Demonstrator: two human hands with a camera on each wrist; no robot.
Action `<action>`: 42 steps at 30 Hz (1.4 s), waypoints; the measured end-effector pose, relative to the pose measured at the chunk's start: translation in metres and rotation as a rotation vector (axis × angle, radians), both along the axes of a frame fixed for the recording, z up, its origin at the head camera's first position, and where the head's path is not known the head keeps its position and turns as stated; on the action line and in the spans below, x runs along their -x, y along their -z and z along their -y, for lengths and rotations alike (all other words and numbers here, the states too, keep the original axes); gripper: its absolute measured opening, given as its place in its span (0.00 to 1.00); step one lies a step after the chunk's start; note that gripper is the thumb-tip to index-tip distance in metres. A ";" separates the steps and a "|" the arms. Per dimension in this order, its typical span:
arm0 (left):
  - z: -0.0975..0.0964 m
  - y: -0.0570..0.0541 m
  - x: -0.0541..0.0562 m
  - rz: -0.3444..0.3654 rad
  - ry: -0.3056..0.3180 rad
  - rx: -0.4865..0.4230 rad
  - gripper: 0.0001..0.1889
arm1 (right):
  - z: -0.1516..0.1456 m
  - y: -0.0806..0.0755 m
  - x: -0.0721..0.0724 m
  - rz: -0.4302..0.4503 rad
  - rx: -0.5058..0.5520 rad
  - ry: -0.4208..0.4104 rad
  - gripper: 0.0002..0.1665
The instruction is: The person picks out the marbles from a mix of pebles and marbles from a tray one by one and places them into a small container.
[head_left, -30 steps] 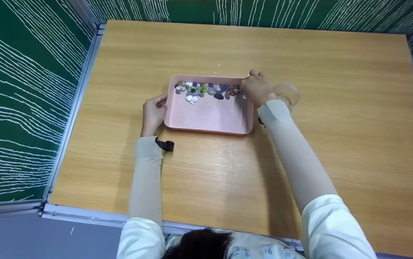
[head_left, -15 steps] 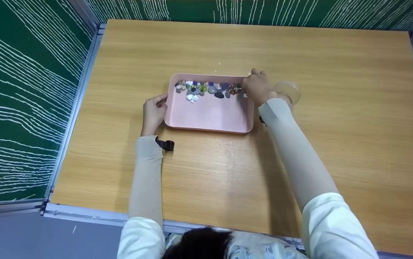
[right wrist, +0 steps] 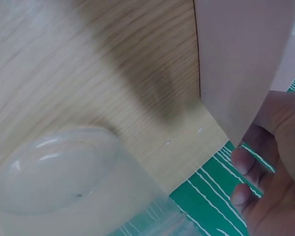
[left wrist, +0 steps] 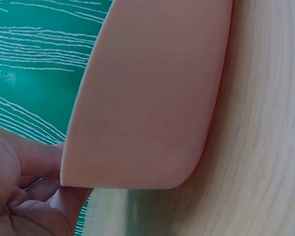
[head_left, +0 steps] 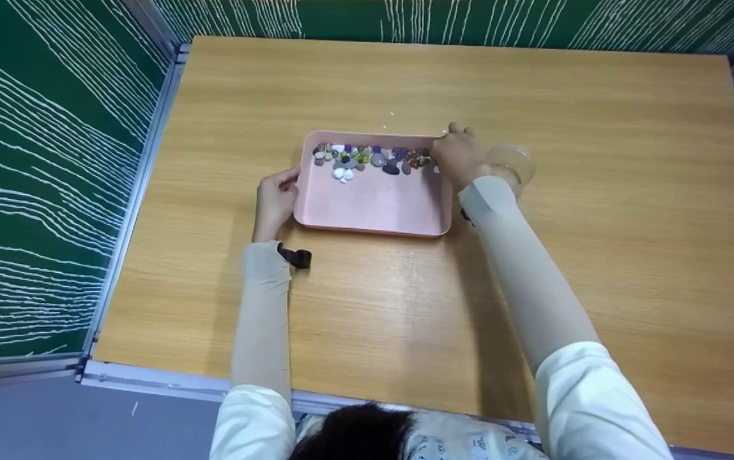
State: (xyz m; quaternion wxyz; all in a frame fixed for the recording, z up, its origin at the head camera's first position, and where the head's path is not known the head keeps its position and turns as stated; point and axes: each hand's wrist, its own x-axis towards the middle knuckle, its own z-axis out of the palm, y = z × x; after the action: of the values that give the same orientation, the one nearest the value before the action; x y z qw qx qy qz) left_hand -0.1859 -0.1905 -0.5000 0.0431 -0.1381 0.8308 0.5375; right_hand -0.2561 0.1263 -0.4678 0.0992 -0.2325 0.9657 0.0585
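Observation:
A shallow pink tray (head_left: 373, 211) lies on the wooden table, with mixed stones and glass beads (head_left: 367, 157) gathered along its far side. A few white pebbles (head_left: 343, 174) sit just in front of that row. My left hand (head_left: 276, 199) grips the tray's left rim; in the left wrist view its fingers meet the rim at a corner. At the far right corner, my right hand (head_left: 459, 156) holds the rim between thumb and fingers, covering that corner in the head view. Beside the right wrist stands a clear plastic cup (right wrist: 54, 169).
Small pale bits (head_left: 391, 114) lie on the table beyond the tray. Green boards (head_left: 28, 191) with white lines border the table (head_left: 367, 332) at the left, back and right. A grey metal frame (head_left: 149, 380) runs along the front edge.

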 end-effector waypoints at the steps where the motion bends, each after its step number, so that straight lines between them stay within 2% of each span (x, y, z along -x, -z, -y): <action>1: 0.000 0.001 0.000 0.005 0.001 -0.002 0.21 | 0.000 0.000 0.000 0.003 -0.007 0.001 0.09; 10: 0.003 0.003 0.000 -0.014 0.007 0.014 0.21 | 0.001 0.001 0.001 0.039 -0.020 0.025 0.11; 23: 0.002 0.003 -0.001 -0.029 0.005 0.012 0.21 | 0.001 0.005 0.003 0.028 -0.019 0.049 0.12; 33: 0.001 0.002 -0.001 -0.028 0.000 -0.004 0.21 | -0.003 0.010 0.001 -0.039 0.028 0.053 0.10; 38: 0.002 0.004 -0.001 -0.023 -0.008 -0.046 0.21 | -0.004 0.010 -0.001 -0.040 0.030 0.045 0.10; 42: 0.002 0.005 0.000 -0.012 -0.012 -0.043 0.21 | -0.005 0.010 -0.001 -0.036 0.060 0.052 0.09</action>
State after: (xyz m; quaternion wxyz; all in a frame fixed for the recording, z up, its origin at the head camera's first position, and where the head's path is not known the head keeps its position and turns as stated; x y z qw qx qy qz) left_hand -0.1858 -0.1930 -0.5049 0.0379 -0.1391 0.8185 0.5561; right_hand -0.2555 0.1310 -0.4777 0.0761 -0.2092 0.9744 0.0312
